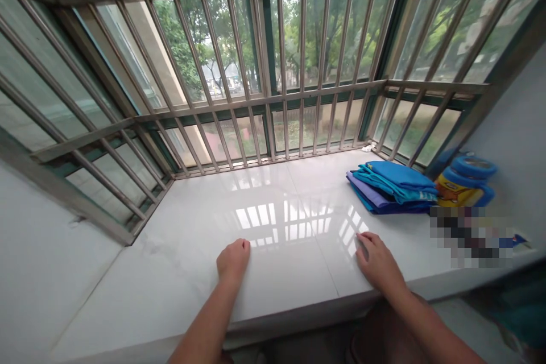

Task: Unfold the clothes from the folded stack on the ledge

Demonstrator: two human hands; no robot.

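My left hand (233,259) rests as a loose fist on the glossy white bay-window ledge (191,222), near its front edge. My right hand (377,261) lies on the same ledge to the right, fingers together and bent, palm down, holding nothing. A stack of folded blue and purple cloths (392,187) lies further back on the right, an arm's reach beyond my right hand. Neither hand touches the cloths.
Metal security bars (273,96) enclose the window on three sides behind the ledge. Blue-lidded yellow jars (467,185) stand against the right wall next to the cloths. A pixelated patch hides items at the right front corner.
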